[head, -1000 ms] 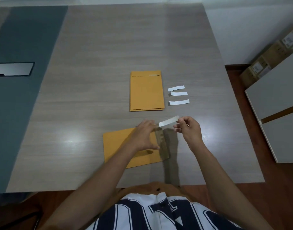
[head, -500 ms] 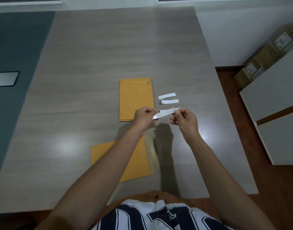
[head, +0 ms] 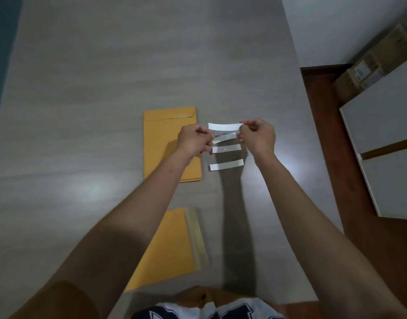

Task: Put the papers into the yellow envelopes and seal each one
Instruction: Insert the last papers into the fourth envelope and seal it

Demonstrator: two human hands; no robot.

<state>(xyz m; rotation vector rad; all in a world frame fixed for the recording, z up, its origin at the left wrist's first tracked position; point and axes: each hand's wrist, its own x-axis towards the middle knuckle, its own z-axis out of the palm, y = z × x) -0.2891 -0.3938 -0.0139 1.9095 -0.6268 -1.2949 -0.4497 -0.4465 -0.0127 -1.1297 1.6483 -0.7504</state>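
Observation:
A white backing strip (head: pixel 224 126) hangs in the air between my hands. My right hand (head: pixel 257 134) pinches its right end. The curled fingers of my left hand (head: pixel 193 139) meet its left end. Three more white strips (head: pixel 225 148) lie on the table just below it. To their left lies a stack of yellow envelopes (head: pixel 168 125), partly under my left wrist. Near my body a single yellow envelope (head: pixel 170 245) lies slanted with its flap (head: pixel 195 236) open to the right and the pale glue band bare.
The grey wooden table (head: pixel 105 77) ends at the right over a brown floor. Cardboard boxes (head: pixel 370 63) and a white cabinet (head: pixel 386 157) stand on that side. A dark panel (head: pixel 2 42) runs along the table's left.
Both hands have moved away from the near envelope, carrying the peeled strip forward to above the loose strips beside the stack. The near envelope stays with its flap open.

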